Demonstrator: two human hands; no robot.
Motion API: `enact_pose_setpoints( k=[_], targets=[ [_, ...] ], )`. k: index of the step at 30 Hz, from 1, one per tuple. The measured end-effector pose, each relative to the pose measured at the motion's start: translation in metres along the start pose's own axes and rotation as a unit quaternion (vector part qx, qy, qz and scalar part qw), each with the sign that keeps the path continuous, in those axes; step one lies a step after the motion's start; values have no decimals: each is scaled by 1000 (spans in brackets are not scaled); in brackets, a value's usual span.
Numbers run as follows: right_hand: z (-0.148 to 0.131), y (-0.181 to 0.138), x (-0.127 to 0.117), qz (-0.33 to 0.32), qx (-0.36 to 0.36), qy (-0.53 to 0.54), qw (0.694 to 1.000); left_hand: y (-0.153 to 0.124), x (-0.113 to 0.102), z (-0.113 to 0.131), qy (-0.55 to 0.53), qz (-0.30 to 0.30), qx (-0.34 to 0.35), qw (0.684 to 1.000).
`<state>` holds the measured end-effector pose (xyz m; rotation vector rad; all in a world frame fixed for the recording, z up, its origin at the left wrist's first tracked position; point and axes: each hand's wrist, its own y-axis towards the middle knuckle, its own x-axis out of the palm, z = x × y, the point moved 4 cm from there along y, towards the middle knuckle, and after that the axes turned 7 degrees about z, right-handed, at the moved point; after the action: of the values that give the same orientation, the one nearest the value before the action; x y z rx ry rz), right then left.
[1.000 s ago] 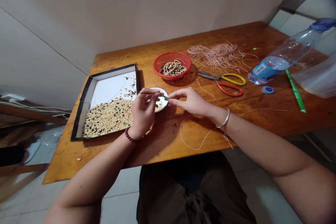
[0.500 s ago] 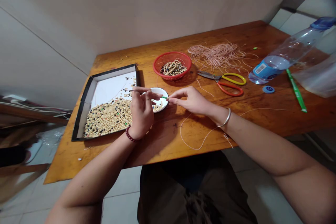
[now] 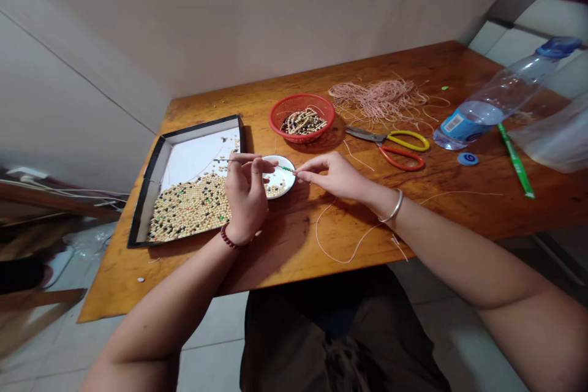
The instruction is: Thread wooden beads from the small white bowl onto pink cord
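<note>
Now our left hand (image 3: 245,193) grips a rod (image 3: 221,160), our right hand (image 3: 334,175) pinches the green strand (image 3: 286,169) over the plate (image 3: 281,178); left of the plate a tray (image 3: 188,153) holds loose beads (image 3: 195,208); behind it, a basket (image 3: 278,116), strung ones (image 3: 303,121).

Maroon beads (image 3: 226,236), a silver bangle (image 3: 395,209) — and dark brown clothing (image 3: 285,337) — are worn.
</note>
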<state>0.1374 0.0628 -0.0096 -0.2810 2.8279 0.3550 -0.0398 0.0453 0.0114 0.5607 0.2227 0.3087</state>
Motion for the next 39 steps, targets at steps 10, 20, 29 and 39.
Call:
enact_pose_setpoints(
  k=[10, 20, 29, 39],
  targets=[
    [3, 2, 0, -42, 40, 55, 997, 4, -4, -1, -17, 21, -21, 999],
    [4, 1, 5, -68, 57, 93, 992, -1, 3, 3, -32, -61, -16, 998],
    [-13, -7, 11, -113, 46, 174, 977, -11, 8, 11, -34, -159, 54, 985],
    [-11, -6, 10, -117, 67, 154, 979, -7, 6, 13, -28, -82, 50, 995]
  ],
)
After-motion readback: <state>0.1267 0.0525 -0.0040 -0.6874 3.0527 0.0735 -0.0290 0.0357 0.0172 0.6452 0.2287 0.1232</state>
